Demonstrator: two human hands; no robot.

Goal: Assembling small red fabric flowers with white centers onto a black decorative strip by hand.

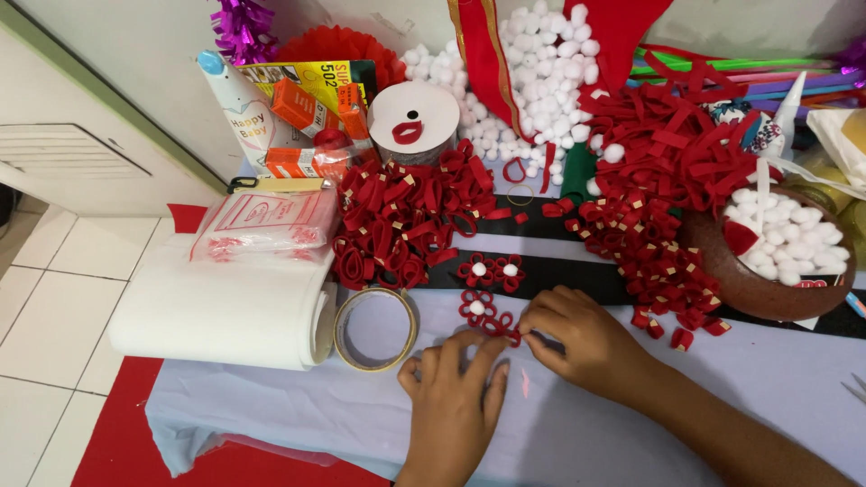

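While both hands meet at the lower centre of the frame, a craft table crowded with red and white scraps spreads above them.

Left hand: the left hand (454,388) lies knuckles up on the pale blue cloth (298,406), its fingertips pressed against a small red felt flower (499,324).
Right hand: the right hand (577,341) reaches in from the lower right and pinches the same flower's right edge between thumb and forefinger.
Flower in hand: unfinished, red loops only, touching a second flower (477,306) with a white pompom centre just above it.
Finished flowers: a pair of red flowers (493,270) with white centres rests a little higher, on a black strip (550,280).
Tape: a roll of clear tape (375,328) lies flat just left of the left hand, beside a roll of white foam sheet (225,311).
Felt loops: one heap of red felt loops (406,221) sits above the flowers; another heap (654,243) trails down the right.
Bowl: a brown bowl (749,284) of white pompoms stands at the right edge.
Background: loose white pompoms (532,77) pile up at top centre; orange glue boxes (307,113) stand at upper left.
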